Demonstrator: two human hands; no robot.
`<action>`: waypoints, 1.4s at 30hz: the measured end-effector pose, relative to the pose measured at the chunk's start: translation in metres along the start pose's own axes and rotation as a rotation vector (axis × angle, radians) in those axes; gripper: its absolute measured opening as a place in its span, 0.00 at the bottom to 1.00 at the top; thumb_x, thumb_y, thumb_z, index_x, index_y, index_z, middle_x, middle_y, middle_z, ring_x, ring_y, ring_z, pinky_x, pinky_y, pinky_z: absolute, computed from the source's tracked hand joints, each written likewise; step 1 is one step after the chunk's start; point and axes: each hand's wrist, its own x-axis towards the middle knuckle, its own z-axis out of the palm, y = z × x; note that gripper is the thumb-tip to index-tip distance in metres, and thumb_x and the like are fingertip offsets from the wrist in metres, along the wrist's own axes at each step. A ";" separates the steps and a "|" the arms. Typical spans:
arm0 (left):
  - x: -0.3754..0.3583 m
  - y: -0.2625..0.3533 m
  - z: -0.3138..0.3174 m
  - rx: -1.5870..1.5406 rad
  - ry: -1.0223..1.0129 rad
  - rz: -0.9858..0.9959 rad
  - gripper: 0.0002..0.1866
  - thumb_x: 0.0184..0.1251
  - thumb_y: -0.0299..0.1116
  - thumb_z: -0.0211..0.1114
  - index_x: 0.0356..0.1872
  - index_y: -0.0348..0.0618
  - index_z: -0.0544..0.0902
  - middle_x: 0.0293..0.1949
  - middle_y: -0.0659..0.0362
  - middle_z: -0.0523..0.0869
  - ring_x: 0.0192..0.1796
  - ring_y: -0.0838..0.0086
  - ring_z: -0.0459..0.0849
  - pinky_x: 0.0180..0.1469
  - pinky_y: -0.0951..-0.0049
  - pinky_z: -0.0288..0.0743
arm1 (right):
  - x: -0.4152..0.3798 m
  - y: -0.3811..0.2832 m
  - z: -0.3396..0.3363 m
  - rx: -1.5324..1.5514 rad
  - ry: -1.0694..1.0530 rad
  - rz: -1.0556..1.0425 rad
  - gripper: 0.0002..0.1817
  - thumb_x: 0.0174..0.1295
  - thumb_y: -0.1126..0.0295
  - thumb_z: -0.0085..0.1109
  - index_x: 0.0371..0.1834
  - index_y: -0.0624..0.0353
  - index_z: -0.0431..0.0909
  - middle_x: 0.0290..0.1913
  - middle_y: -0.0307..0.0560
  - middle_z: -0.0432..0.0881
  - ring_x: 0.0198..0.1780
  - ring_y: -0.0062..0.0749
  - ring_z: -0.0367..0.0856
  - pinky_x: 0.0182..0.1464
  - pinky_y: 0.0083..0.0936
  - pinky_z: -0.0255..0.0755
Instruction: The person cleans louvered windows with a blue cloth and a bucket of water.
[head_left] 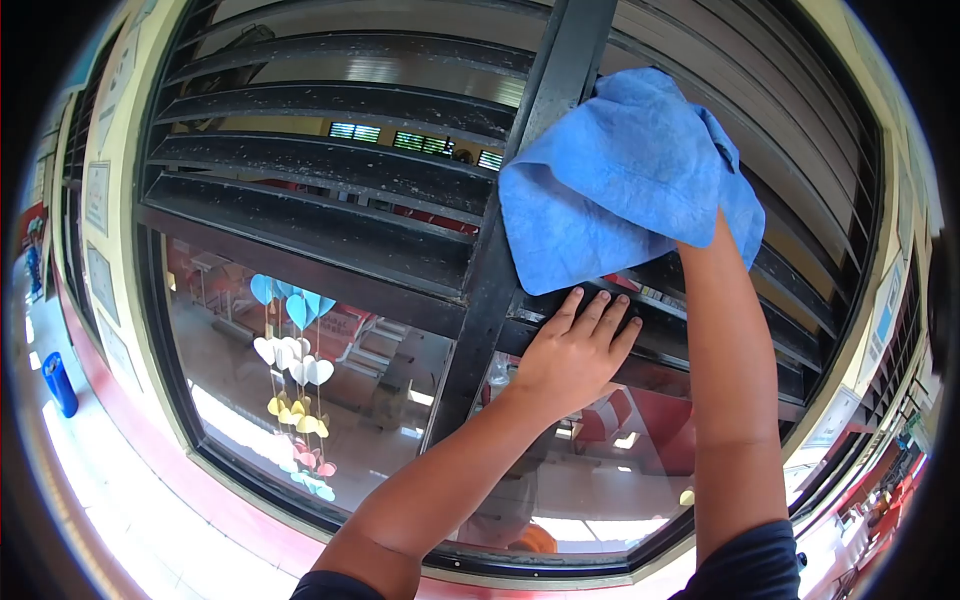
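Observation:
A blue cloth (625,165) hangs in folds against the upper right louvres and the dark middle post. It covers my right hand, leaving only the wrist (708,245) and forearm showing; the cloth is bunched around that hand, and its fingers are hidden. Lower down, my left hand (575,350) rests with fingers spread on the dark crossbar (655,325) below the right louvres, just under the cloth's hanging edge. Black louvre slats (340,165) with pale specks fill the left half, beyond the middle post (490,270).
Below the louvres are glass panes; strings of paper hearts (298,312) show at the left pane. Chairs and desks are visible through the glass. A blue cylinder (59,385) stands on the walkway at far left. Framed sheets (98,198) hang on the cream wall.

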 end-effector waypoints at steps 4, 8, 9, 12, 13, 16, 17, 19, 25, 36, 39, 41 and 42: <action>-0.001 -0.002 0.001 -0.007 -0.007 0.006 0.43 0.44 0.56 0.78 0.65 0.51 0.81 0.66 0.53 0.81 0.69 0.62 0.79 0.73 0.52 0.66 | 0.009 0.022 -0.012 -0.027 -0.044 0.022 0.24 0.71 0.64 0.60 0.68 0.59 0.74 0.64 0.53 0.79 0.64 0.41 0.78 0.68 0.31 0.70; -0.003 -0.003 0.005 -0.002 -0.006 0.012 0.43 0.47 0.57 0.77 0.66 0.51 0.80 0.67 0.52 0.80 0.69 0.61 0.78 0.74 0.52 0.66 | 0.060 0.026 -0.013 -0.074 -0.049 -0.084 0.24 0.71 0.64 0.60 0.68 0.59 0.74 0.64 0.53 0.79 0.63 0.41 0.78 0.68 0.32 0.70; -0.003 -0.002 0.005 0.003 -0.008 0.013 0.43 0.47 0.57 0.77 0.66 0.51 0.80 0.67 0.52 0.80 0.69 0.61 0.78 0.74 0.52 0.66 | 0.077 0.022 -0.009 -0.082 -0.055 -0.120 0.24 0.71 0.64 0.60 0.68 0.59 0.74 0.64 0.53 0.79 0.63 0.41 0.78 0.68 0.32 0.70; -0.002 -0.001 0.006 0.011 -0.003 0.018 0.42 0.48 0.58 0.76 0.66 0.51 0.80 0.67 0.52 0.81 0.69 0.61 0.78 0.74 0.52 0.65 | 0.111 -0.002 0.011 -0.086 -0.103 -0.189 0.24 0.71 0.64 0.60 0.67 0.59 0.75 0.63 0.53 0.79 0.63 0.41 0.78 0.68 0.32 0.70; -0.002 -0.001 0.006 0.016 0.003 0.018 0.42 0.47 0.58 0.76 0.66 0.51 0.80 0.67 0.52 0.81 0.69 0.61 0.78 0.74 0.52 0.65 | 0.115 -0.011 0.016 -0.076 -0.115 -0.200 0.24 0.71 0.64 0.60 0.67 0.59 0.75 0.63 0.53 0.79 0.63 0.41 0.78 0.68 0.32 0.70; -0.002 0.001 0.005 0.005 0.000 -0.007 0.42 0.46 0.58 0.76 0.65 0.51 0.80 0.66 0.53 0.81 0.69 0.61 0.78 0.73 0.52 0.66 | 0.095 -0.025 0.027 -0.049 -0.130 -0.198 0.23 0.71 0.64 0.60 0.67 0.59 0.75 0.63 0.53 0.79 0.63 0.41 0.78 0.67 0.32 0.70; -0.002 0.000 0.004 0.005 -0.004 -0.007 0.42 0.46 0.58 0.77 0.65 0.51 0.81 0.66 0.53 0.81 0.69 0.62 0.78 0.73 0.52 0.66 | 0.084 -0.029 0.027 -0.037 -0.123 -0.191 0.23 0.71 0.64 0.60 0.67 0.59 0.75 0.63 0.53 0.79 0.62 0.41 0.78 0.67 0.32 0.70; -0.003 -0.003 0.006 0.002 0.009 -0.002 0.42 0.45 0.58 0.77 0.64 0.51 0.81 0.65 0.53 0.81 0.69 0.62 0.78 0.72 0.53 0.67 | 0.062 -0.032 0.024 -0.014 -0.109 -0.171 0.23 0.71 0.64 0.60 0.67 0.59 0.75 0.63 0.53 0.79 0.62 0.41 0.78 0.67 0.32 0.70; -0.003 -0.002 0.003 -0.005 0.033 0.012 0.40 0.44 0.57 0.77 0.62 0.51 0.83 0.65 0.53 0.82 0.70 0.62 0.76 0.71 0.53 0.68 | 0.047 -0.025 0.021 -0.019 -0.097 -0.132 0.23 0.70 0.64 0.60 0.66 0.59 0.75 0.62 0.53 0.79 0.62 0.41 0.79 0.67 0.32 0.71; -0.006 0.000 0.021 0.006 0.075 -0.024 0.39 0.47 0.55 0.76 0.63 0.52 0.82 0.68 0.54 0.80 0.70 0.62 0.78 0.75 0.52 0.62 | 0.115 0.035 0.016 -0.161 -0.124 -0.081 0.23 0.70 0.65 0.61 0.66 0.60 0.75 0.61 0.53 0.80 0.61 0.41 0.79 0.66 0.32 0.71; -0.007 0.001 0.022 0.017 0.078 -0.031 0.40 0.46 0.55 0.77 0.63 0.52 0.82 0.67 0.54 0.80 0.69 0.62 0.78 0.75 0.53 0.62 | 0.086 0.040 0.009 -0.133 -0.129 -0.065 0.22 0.70 0.65 0.61 0.65 0.60 0.75 0.61 0.53 0.80 0.60 0.41 0.79 0.66 0.32 0.72; -0.006 0.001 0.019 0.030 0.085 -0.028 0.40 0.45 0.54 0.78 0.62 0.52 0.82 0.67 0.55 0.81 0.68 0.63 0.78 0.75 0.54 0.63 | 0.057 0.038 0.003 -0.098 -0.125 -0.054 0.22 0.70 0.65 0.61 0.65 0.60 0.75 0.61 0.53 0.80 0.60 0.41 0.79 0.66 0.32 0.72; -0.006 0.001 0.017 0.020 0.075 -0.028 0.39 0.44 0.54 0.78 0.62 0.52 0.83 0.67 0.55 0.81 0.67 0.62 0.79 0.74 0.54 0.64 | 0.044 0.034 0.003 -0.079 -0.123 -0.052 0.22 0.70 0.65 0.61 0.65 0.60 0.75 0.61 0.53 0.80 0.60 0.41 0.79 0.66 0.32 0.72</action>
